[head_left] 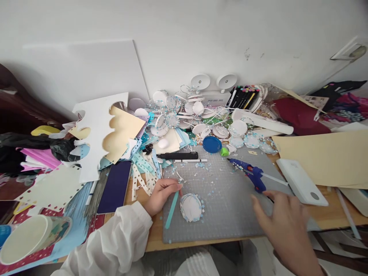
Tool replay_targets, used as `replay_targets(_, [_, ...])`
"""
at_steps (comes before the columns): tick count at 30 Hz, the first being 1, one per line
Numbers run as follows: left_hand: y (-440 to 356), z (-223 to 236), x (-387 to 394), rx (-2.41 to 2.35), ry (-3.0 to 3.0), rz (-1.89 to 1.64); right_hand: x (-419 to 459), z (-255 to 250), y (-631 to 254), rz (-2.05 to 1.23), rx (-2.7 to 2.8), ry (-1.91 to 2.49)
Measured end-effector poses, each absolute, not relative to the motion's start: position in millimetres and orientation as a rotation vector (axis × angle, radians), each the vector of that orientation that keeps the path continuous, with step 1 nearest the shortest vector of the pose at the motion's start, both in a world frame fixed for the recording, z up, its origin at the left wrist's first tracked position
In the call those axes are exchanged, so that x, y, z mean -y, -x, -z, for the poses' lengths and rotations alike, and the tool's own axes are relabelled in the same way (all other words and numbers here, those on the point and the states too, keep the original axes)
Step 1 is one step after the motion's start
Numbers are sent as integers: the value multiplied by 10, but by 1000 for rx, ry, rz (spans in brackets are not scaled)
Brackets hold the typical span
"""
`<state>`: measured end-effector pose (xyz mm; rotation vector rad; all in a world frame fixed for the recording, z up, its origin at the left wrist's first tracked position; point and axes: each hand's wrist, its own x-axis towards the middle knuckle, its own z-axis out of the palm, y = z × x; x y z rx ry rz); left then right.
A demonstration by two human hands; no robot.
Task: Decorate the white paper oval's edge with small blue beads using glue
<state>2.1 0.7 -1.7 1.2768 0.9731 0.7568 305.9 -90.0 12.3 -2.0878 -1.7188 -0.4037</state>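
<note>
From where I stand, a person works at a wooden counter over a grey cutting mat sprinkled with tiny blue and white bits. The round white disc, edged with a blue and white trim, lies flat near the mat's front edge, just right of the left hand. That hand's fingers are drawn together at the tips, right at the upper end of a teal stick; I cannot tell whether they pinch it. The right hand hangs over the mat's right side, thumb and forefinger spread apart with nothing between them, near the handle of a blue glue gun. A white glue stick pokes from the gun's back toward a white power bank. Farther back sit a blue lid, a small green object and a black cutter, with more trimmed discs heaped near the wall.
</note>
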Motion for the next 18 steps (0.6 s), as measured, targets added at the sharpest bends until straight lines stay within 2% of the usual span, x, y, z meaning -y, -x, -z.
replay_targets(3, [-28, 24, 2, -963, -1201, -805, 900, -303, -2677, 100, 1888, 1708])
replay_targets(7, [-44, 29, -1, -949, -1140, -853, 775, -499, -2126, 6, 2209, 1314])
replay_targets(18, [-63, 73, -32, -883, -1113, -1040, 303, -496, -1484, 378, 2612, 921])
